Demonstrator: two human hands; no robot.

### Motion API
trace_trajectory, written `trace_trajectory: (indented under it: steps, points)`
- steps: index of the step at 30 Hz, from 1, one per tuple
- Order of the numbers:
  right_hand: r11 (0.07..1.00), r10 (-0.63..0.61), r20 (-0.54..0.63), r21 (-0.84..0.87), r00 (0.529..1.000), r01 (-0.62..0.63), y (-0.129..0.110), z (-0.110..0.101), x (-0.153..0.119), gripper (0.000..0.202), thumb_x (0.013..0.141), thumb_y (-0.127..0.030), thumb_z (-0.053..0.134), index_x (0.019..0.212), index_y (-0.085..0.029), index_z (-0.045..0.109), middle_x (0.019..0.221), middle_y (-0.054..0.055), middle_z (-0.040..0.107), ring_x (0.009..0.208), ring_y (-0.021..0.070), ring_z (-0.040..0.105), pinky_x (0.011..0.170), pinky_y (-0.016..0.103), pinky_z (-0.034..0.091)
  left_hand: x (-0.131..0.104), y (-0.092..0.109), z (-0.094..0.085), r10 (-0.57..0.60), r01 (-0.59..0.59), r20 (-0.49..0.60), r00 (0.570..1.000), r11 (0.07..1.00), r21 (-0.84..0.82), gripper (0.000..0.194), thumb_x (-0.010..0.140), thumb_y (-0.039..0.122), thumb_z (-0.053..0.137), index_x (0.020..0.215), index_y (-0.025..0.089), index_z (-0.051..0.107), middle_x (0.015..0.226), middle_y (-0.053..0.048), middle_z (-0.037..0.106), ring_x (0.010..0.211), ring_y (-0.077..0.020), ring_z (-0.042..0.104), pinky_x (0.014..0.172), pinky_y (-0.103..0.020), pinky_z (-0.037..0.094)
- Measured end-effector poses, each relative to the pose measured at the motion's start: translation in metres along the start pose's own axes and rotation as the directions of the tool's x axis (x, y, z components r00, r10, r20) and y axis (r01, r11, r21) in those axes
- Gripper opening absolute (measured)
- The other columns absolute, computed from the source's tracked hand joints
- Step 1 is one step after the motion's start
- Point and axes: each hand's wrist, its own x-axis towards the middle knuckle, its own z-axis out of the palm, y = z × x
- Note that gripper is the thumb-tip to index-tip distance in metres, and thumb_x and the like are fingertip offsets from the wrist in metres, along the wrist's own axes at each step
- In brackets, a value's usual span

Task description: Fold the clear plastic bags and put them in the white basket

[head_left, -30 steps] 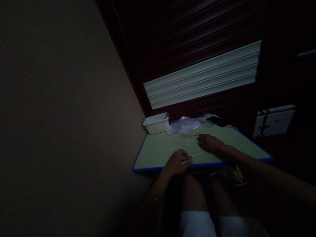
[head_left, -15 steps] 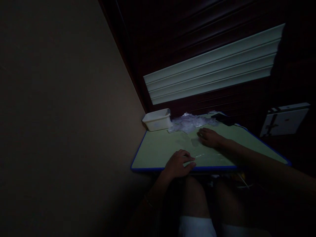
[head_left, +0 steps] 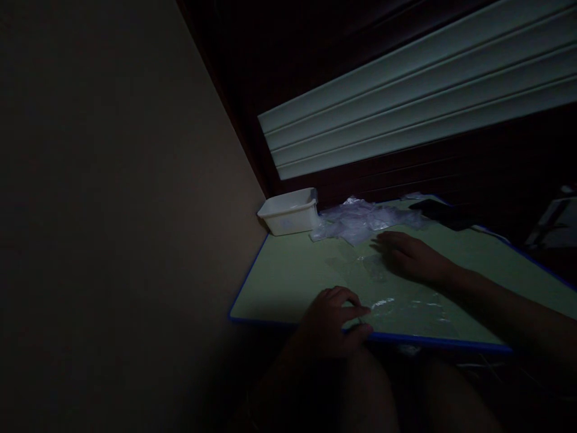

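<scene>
My left hand (head_left: pixel 336 319) rests at the front edge of the light green table (head_left: pixel 279 276), thumb and forefinger apart. Its fingertips are beside a clear plastic sheet or bag (head_left: pixel 406 310) lying flat, visible mostly by its glints. Farther back, my right hand (head_left: pixel 410 255) is low over the tabletop with its fingers stretched out to the left. Just beside and below those fingers lies a small transparent piece (head_left: pixel 376 267), too faint to name. A heap of crumpled clear plastic bags (head_left: pixel 360 219) lies behind my right hand. Dim light hides finer detail.
A white plastic tub (head_left: pixel 291 213) stands at the table's back left corner, next to the wall (head_left: pixel 135 198). A dark flat object (head_left: pixel 439 211) lies at the back right with a pale cable (head_left: pixel 491 233). A white box (head_left: pixel 556 222) is at the far right.
The camera view has moved closer and shifted, so the table appears larger. My right hand's fingers now look straighter. The clear plastic by my left hand shows more glints.
</scene>
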Motion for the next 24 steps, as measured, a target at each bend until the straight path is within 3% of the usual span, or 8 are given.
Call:
trace_trajectory:
  steps: [4,9,12,16,20,24]
  points:
    - [0.999,0.021,-0.056,0.042,0.998,-0.019,-0.014,-0.005,0.001,0.049,0.089,-0.037,0.038,0.131,-0.018,0.056,0.135,0.014,0.057,0.127,0.0342,0.049,0.106,0.053,0.038,-0.001,0.001,-0.001,0.001,-0.001,-0.004,1.000,1.000,-0.019,0.035,0.085,0.042,0.060,0.114,0.024,0.067,0.108,-0.009,0.064,0.102,-0.0221,0.058,0.090,-0.040,0.045]
    - [0.996,-0.083,0.112,-0.023,0.990,0.086,-0.019,0.000,0.004,0.046,0.089,-0.041,0.046,0.121,-0.014,0.065,0.134,0.016,0.058,0.128,0.0338,0.049,0.108,0.048,0.038,0.000,0.002,-0.003,0.000,0.000,-0.005,1.000,1.000,-0.021,0.034,0.084,0.040,0.061,0.114,0.025,0.066,0.109,-0.007,0.064,0.104,-0.0205,0.057,0.091,-0.038,0.046]
    - [0.995,-0.071,0.137,-0.060,0.988,0.080,-0.014,0.004,0.004,0.047,0.088,-0.039,0.047,0.120,-0.010,0.065,0.132,0.020,0.058,0.127,0.0344,0.049,0.107,0.047,0.038,-0.001,0.003,-0.003,-0.010,0.010,-0.002,1.000,1.000,-0.020,0.033,0.084,0.040,0.061,0.113,0.024,0.067,0.109,-0.007,0.064,0.104,-0.0197,0.057,0.092,-0.038,0.046]
    - [0.998,-0.038,0.130,-0.051,0.991,0.045,-0.011,0.006,0.001,0.046,0.089,-0.040,0.046,0.121,-0.012,0.065,0.133,0.018,0.057,0.127,0.0340,0.050,0.106,0.048,0.039,-0.001,-0.001,-0.004,-0.068,0.066,-0.011,0.998,0.990,-0.128,0.033,0.084,0.039,0.062,0.113,0.023,0.068,0.108,-0.007,0.067,0.102,-0.0193,0.060,0.092,-0.036,0.048]
    - [0.999,-0.028,0.120,-0.032,0.992,0.032,-0.012,0.007,0.000,0.046,0.088,-0.041,0.047,0.120,-0.011,0.065,0.133,0.019,0.057,0.125,0.0347,0.051,0.105,0.047,0.040,0.018,-0.022,-0.010,-0.262,0.230,-0.096,0.960,0.938,-0.261,0.031,0.093,0.038,0.049,0.105,0.019,0.069,0.099,-0.007,0.070,0.088,-0.0159,0.064,0.081,-0.029,0.052]
    - [0.999,-0.017,0.115,-0.029,0.993,0.021,-0.013,0.007,0.000,0.046,0.088,-0.040,0.047,0.120,-0.011,0.065,0.134,0.019,0.057,0.124,0.0351,0.051,0.105,0.048,0.041,0.064,-0.060,-0.012,-0.312,0.315,-0.125,0.942,0.949,0.002,0.030,0.091,0.037,0.050,0.098,0.018,0.072,0.095,-0.007,0.070,0.090,-0.0194,0.063,0.085,-0.032,0.049]
